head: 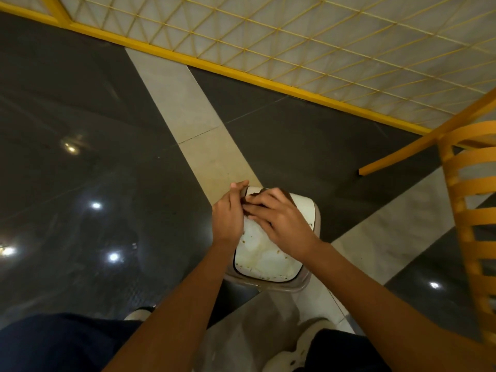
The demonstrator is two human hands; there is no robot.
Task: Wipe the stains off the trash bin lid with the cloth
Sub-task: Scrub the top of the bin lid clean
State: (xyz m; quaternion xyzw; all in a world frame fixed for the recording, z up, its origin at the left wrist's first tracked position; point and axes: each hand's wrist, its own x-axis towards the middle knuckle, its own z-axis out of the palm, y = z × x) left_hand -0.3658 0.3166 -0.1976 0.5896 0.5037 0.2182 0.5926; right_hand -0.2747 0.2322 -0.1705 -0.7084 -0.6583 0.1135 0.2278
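A glossy dark tiled floor [80,130], crossed by pale beige strips and dotted with reflected lamps, is seen from above. Nearest the camera, dark trousers [53,342] and two light shoes [308,336] are seen at the lower edge, one shoe on each side of the trash bin [268,287]. The bin is stood on a beige strip between the feet, and two bare forearms are stretched out over it.

The bin is topped by a white lid [263,253] set in a greyish rim. Brown stains [243,240] are scattered over the near half of the lid and along its edges.

At the far end of the lid both hands are brought together. The right hand [281,224] is laid flat with its fingers spread and pressed down on a dark brown cloth [257,194], of which only a ragged edge is shown beyond the fingertips. The left hand [228,213] is placed at the lid's far left corner with its fingers curled beside the cloth; whether the cloth or the lid's edge is gripped cannot be told.

To the right, a yellow slatted chair [467,210] is seen close by, with a yellow bar [416,146] slanting beyond it. Farthest off, a yellow wire mesh fence [295,36] is run along the floor's far edge.
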